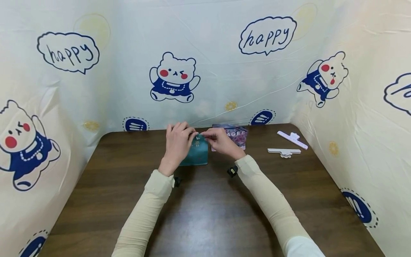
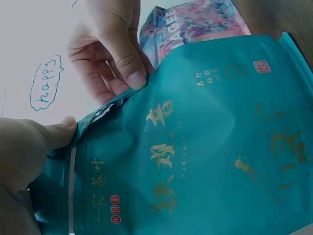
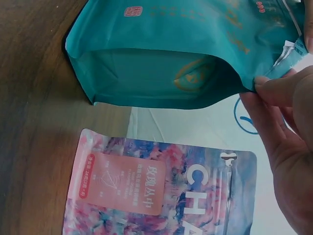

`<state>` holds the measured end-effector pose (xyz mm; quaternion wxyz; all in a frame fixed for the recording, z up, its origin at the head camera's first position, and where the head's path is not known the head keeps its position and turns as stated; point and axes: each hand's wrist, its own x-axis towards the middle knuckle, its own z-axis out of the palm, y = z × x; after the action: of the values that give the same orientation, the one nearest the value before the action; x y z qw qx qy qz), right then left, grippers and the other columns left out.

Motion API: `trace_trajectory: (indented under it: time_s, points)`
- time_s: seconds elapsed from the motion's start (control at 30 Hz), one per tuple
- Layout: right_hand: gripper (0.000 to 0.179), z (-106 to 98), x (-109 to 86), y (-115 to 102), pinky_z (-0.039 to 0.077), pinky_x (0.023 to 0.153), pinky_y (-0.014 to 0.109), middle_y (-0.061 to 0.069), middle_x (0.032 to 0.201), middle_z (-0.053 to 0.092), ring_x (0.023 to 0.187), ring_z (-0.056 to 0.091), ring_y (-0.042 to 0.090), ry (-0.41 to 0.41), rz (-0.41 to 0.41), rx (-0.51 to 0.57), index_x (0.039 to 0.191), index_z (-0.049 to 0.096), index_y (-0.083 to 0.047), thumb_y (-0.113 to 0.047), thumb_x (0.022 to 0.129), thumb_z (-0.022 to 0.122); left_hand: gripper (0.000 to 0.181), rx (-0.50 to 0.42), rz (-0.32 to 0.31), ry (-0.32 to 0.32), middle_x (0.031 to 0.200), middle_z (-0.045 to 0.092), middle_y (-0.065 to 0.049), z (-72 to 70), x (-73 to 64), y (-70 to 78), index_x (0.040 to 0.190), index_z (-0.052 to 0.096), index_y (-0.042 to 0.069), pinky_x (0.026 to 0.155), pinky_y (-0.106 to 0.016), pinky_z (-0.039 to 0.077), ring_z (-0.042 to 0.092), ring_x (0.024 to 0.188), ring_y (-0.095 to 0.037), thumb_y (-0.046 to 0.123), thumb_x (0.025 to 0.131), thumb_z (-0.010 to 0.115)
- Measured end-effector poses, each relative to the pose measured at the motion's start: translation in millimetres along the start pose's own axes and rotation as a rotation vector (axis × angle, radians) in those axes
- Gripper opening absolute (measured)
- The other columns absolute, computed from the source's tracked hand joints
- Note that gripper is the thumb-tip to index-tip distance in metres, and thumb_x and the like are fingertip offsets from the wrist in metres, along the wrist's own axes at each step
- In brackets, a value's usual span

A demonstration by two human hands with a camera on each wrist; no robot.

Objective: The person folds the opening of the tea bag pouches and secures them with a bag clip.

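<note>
A teal tea bag [image 1: 199,156] with gold lettering stands upright near the table's back edge. My left hand [image 1: 178,142] grips it by the top left, and in the left wrist view its thumb [image 2: 61,133] presses on the upper edge. At the other end of that edge, my right hand [image 1: 222,142] pinches the bag's top corner between thumb and fingers. Between the hands the top edge looks crumpled and partly folded. The right wrist view shows the bag's side gusset [image 3: 146,81] bulging outward below the right fingertips.
Just behind the right hand is a pink and purple patterned pouch [image 1: 239,138]. Two sealing clips lie at the table's back right, a pale purple one [image 1: 293,140] and a white one [image 1: 284,152]. A printed cloth curtain [image 1: 221,71] encloses the table's back and sides.
</note>
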<state>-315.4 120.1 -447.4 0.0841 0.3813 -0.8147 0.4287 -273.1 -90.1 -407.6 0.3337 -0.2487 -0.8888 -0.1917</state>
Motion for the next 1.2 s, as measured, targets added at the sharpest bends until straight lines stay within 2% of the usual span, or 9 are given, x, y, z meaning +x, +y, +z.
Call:
trace_trajectory:
  time_s: [0.17,0.23,0.33,0.47,0.63,0.83,1.03,1.2]
  points:
    - [0.026,3,0.8,-4,0.056,0.073,0.027,0.008,0.108,0.073,0.083,0.066,0.013,0.005,0.004,-0.018,0.123,0.073,-0.004,-0.004,0.097,0.067,0.017,-0.001,0.003,0.005,0.082,0.058,-0.005,-0.2,-0.7,-0.4,0.093,0.079,0.008,0.079,-0.045,0.032,0.05,0.075,-0.025,0.023,0.096,0.071]
    - [0.027,5,2.0,-7,0.054,0.069,0.027,0.006,0.109,0.073,0.078,0.063,0.013,0.006,0.005,0.002,0.124,0.073,-0.006,-0.011,0.098,0.068,0.017,0.003,0.006,0.005,0.083,0.058,-0.005,-0.5,-0.8,-0.3,0.093,0.079,0.008,0.079,-0.044,0.032,0.05,0.075,-0.025,0.023,0.096,0.072]
    - [0.027,8,5.6,-11,0.055,0.07,0.028,0.006,0.111,0.073,0.079,0.064,0.014,0.03,-0.01,0.042,0.124,0.073,-0.008,-0.016,0.099,0.068,0.016,0.008,0.006,0.005,0.083,0.058,-0.005,-0.5,-1.0,0.2,0.093,0.079,0.008,0.078,-0.044,0.032,0.05,0.075,-0.025,0.023,0.095,0.072]
    - [0.024,11,10.6,-13,0.059,0.079,0.028,0.009,0.111,0.074,0.09,0.071,0.016,0.08,-0.041,0.06,0.121,0.075,-0.006,-0.011,0.098,0.067,0.016,0.009,0.007,0.005,0.082,0.058,-0.006,0.1,-0.7,1.9,0.092,0.079,0.008,0.078,-0.045,0.03,0.049,0.074,-0.026,0.022,0.095,0.072]
    - [0.019,12,13.5,-11,0.058,0.071,0.025,0.01,0.1,0.076,0.079,0.071,0.014,0.142,-0.085,0.02,0.113,0.078,-0.005,-0.006,0.096,0.069,0.017,-0.001,0.001,-0.004,0.083,0.059,-0.006,0.9,0.7,3.5,0.091,0.079,0.007,0.079,-0.045,0.031,0.05,0.075,-0.026,0.022,0.096,0.072]
    - [0.018,12,13.9,-11,0.057,0.068,0.024,0.011,0.098,0.076,0.076,0.069,0.01,0.148,-0.127,-0.001,0.111,0.078,-0.003,-0.005,0.095,0.07,0.019,-0.012,-0.019,-0.013,0.082,0.058,-0.006,0.3,-0.2,3.1,0.09,0.079,0.007,0.079,-0.045,0.03,0.05,0.075,-0.026,0.022,0.097,0.071]
    - [0.02,15,13.9,-15,0.059,0.076,0.024,0.011,0.104,0.076,0.086,0.073,0.015,0.141,-0.078,0.037,0.114,0.078,-0.004,-0.006,0.095,0.07,0.018,-0.023,-0.025,-0.004,0.08,0.057,-0.005,-0.8,-1.1,-0.7,0.091,0.079,0.007,0.078,-0.044,0.03,0.049,0.073,-0.025,0.024,0.095,0.073]
    - [0.019,15,15.0,-14,0.06,0.078,0.027,0.011,0.104,0.077,0.087,0.075,0.019,0.14,-0.065,0.057,0.111,0.078,-0.005,-0.005,0.094,0.071,0.017,-0.068,0.02,-0.052,0.081,0.058,-0.005,-7.1,0.0,-5.1,0.094,0.08,0.007,0.076,-0.042,0.031,0.051,0.075,-0.025,0.023,0.094,0.074]
